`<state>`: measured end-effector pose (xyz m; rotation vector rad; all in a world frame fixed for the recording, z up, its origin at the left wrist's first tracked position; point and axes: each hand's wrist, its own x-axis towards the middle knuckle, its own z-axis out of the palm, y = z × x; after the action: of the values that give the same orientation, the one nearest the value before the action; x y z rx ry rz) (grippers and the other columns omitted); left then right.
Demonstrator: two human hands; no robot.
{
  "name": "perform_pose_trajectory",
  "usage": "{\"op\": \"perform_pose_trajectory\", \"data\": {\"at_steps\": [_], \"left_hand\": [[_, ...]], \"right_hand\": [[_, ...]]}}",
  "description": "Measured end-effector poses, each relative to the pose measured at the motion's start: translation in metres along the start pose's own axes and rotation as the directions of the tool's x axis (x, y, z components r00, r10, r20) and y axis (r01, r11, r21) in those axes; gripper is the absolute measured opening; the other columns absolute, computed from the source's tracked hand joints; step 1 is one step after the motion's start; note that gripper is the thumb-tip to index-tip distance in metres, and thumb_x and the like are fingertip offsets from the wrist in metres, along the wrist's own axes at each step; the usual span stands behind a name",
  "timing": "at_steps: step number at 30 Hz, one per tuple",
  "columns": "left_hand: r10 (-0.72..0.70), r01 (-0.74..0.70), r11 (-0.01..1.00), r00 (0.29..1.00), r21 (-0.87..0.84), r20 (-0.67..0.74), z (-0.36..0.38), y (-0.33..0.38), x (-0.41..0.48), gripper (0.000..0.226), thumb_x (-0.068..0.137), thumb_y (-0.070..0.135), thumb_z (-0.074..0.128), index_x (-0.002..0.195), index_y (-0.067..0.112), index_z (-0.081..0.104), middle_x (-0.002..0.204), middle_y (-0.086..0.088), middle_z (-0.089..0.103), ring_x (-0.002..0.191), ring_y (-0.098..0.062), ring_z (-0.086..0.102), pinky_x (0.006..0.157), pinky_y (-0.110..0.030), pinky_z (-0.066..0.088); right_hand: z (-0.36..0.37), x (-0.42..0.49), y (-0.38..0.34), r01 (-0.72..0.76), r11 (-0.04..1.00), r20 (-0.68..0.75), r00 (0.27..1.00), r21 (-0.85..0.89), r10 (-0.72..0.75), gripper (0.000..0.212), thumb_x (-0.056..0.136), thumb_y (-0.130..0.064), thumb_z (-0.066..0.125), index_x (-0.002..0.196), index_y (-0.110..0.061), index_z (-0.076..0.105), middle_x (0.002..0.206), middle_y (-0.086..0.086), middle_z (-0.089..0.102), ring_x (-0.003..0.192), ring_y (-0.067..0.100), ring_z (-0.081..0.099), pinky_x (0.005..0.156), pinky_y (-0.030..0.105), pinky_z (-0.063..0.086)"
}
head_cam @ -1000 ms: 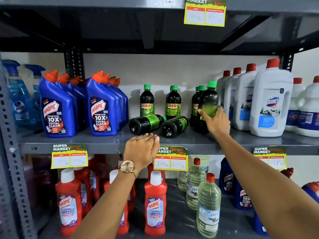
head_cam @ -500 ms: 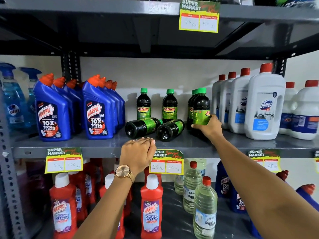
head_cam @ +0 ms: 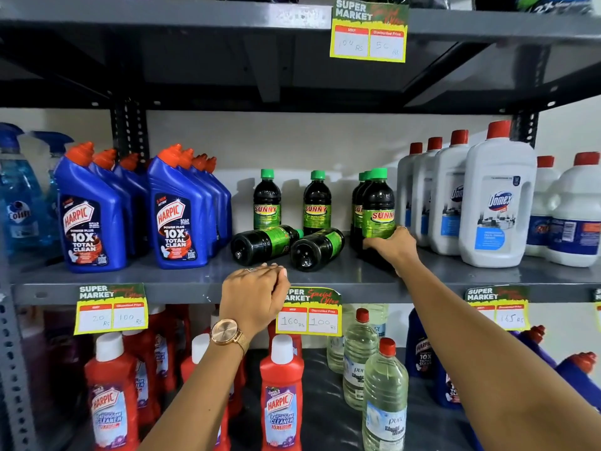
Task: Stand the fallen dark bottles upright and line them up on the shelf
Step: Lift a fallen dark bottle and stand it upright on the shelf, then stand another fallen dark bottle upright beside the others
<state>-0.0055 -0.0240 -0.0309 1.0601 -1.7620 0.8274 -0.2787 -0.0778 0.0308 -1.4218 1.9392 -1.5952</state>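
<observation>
Hands split: our right hand (head_cam: 392,245) grips an upright dark bottle (head_cam: 379,206), our left hand (head_cam: 255,292) curls empty at the shelf's front edge (head_cam: 182,292), so two fallen bottles (head_cam: 263,244) could roll off.

SUNNY dark bottles (head_cam: 378,206); HARPIC blue bottles (head_cam: 91,216).

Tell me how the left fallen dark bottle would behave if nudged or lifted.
The left fallen bottle lies on its round side on the smooth metal shelf, so it would probably roll. It looks full of dark liquid, likely heavy for its size. Its glossy surface may slip.
</observation>
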Motion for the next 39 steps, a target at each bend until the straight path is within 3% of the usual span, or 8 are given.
{"op": "perform_pose_trajectory", "data": {"at_steps": [6, 14, 17, 20, 24, 29, 33, 39], "left_hand": [[-0.011, 0.011, 1.000, 1.000, 0.004, 0.008, 0.000, 0.000, 0.000, 0.042, 0.090, 0.027, 0.040, 0.066, 0.015, 0.073, 0.065, 0.004, 0.073, 0.062, -0.015, 0.069, 0.054, -0.027, 0.049], [-0.025, 0.025, 1.000, 1.000, 0.005, 0.017, 0.000, 0.000, 0.001, 0.044, 0.090, 0.028, 0.039, 0.064, 0.016, 0.072, 0.063, 0.005, 0.071, 0.059, -0.014, 0.067, 0.053, -0.026, 0.047], [-0.029, 0.029, 1.000, 0.999, -0.007, 0.017, 0.000, 0.000, 0.001, 0.043, 0.090, 0.027, 0.040, 0.062, 0.015, 0.070, 0.060, 0.005, 0.070, 0.057, -0.015, 0.066, 0.052, -0.027, 0.047], [-0.004, 0.004, 1.000, 1.000, -0.011, 0.006, 0.000, -0.002, 0.000, 0.043, 0.091, 0.028, 0.039, 0.063, 0.015, 0.070, 0.061, 0.005, 0.070, 0.055, -0.015, 0.065, 0.051, -0.026, 0.046], [-0.009, 0.009, 1.000, 1.000, 0.004, -0.009, -0.002, 0.000, 0.001, 0.039, 0.089, 0.028, 0.041, 0.060, 0.016, 0.065, 0.056, 0.004, 0.066, 0.049, -0.016, 0.060, 0.048, -0.023, 0.039], [-0.020, 0.020, 1.000, 1.000, -0.001, 0.018, -0.003, 0.000, 0.002, 0.039, 0.089, 0.029, 0.039, 0.059, 0.017, 0.061, 0.055, 0.004, 0.063, 0.045, -0.017, 0.057, 0.046, -0.024, 0.039], [-0.031, 0.032, 0.999, 0.999, -0.023, 0.028, -0.003, 0.001, 0.002, 0.040, 0.090, 0.029, 0.039, 0.059, 0.016, 0.062, 0.054, 0.004, 0.063, 0.046, -0.016, 0.057, 0.048, -0.024, 0.040], [-0.042, 0.043, 0.998, 0.999, -0.040, 0.015, 0.000, -0.001, 0.000, 0.040, 0.090, 0.028, 0.041, 0.057, 0.017, 0.062, 0.053, 0.006, 0.062, 0.048, -0.014, 0.056, 0.051, -0.025, 0.040]], "right_hand": [[-0.001, -0.001, 0.001, 0.000, 1.000, -0.024, 1.000, -0.019, 0.000, 0.069, 0.063, -0.030, 0.090, 0.117, -0.002, 0.060, 0.116, 0.017, 0.066, 0.106, 0.033, 0.063, 0.079, 0.032, 0.049], [-0.006, -0.016, -0.009, 0.060, 0.987, -0.151, 0.985, -0.150, -0.083, 0.104, 0.068, -0.054, 0.078, 0.143, 0.002, 0.033, 0.146, 0.023, 0.038, 0.136, 0.040, 0.034, 0.109, 0.049, 0.035], [-0.009, -0.038, -0.024, 0.329, 0.942, -0.382, 0.865, -0.061, -0.326, 0.060, 0.078, -0.066, 0.059, 0.102, -0.011, 0.058, 0.101, 0.010, 0.062, 0.100, 0.029, 0.058, 0.079, 0.037, 0.044], [0.005, -0.055, -0.042, 0.264, 0.957, -0.036, 0.965, 0.123, -0.261, 0.061, 0.079, -0.075, 0.048, 0.068, -0.016, 0.051, 0.057, -0.003, 0.049, 0.051, 0.015, 0.048, 0.058, 0.028, 0.040], [0.023, -0.053, -0.071, -0.151, 0.968, 0.477, 0.848, -0.200, 0.231, 0.108, 0.067, -0.094, 0.025, 0.137, -0.014, 0.046, 0.086, 0.013, 0.052, 0.035, 0.008, 0.050, 0.031, 0.012, 0.038], [0.045, -0.037, -0.093, -0.103, 0.930, 0.506, 0.815, -0.352, 0.282, 0.107, 0.069, -0.088, 0.041, 0.147, -0.015, 0.035, 0.144, 0.018, 0.046, 0.084, 0.016, 0.063, 0.037, 0.016, 0.040], [0.058, -0.035, -0.081, -0.293, 0.937, 0.472, 0.810, -0.190, 0.349, 0.067, 0.066, -0.069, 0.063, 0.098, -0.010, 0.059, 0.075, 0.007, 0.067, 0.036, 0.017, 0.063, 0.032, 0.012, 0.042], [0.056, -0.047, -0.049, -0.107, 0.985, 0.201, 0.976, 0.137, 0.078, 0.074, 0.059, -0.074, 0.064, 0.097, -0.010, 0.063, 0.083, 0.005, 0.064, 0.063, 0.019, 0.064, 0.042, 0.016, 0.045]]}}
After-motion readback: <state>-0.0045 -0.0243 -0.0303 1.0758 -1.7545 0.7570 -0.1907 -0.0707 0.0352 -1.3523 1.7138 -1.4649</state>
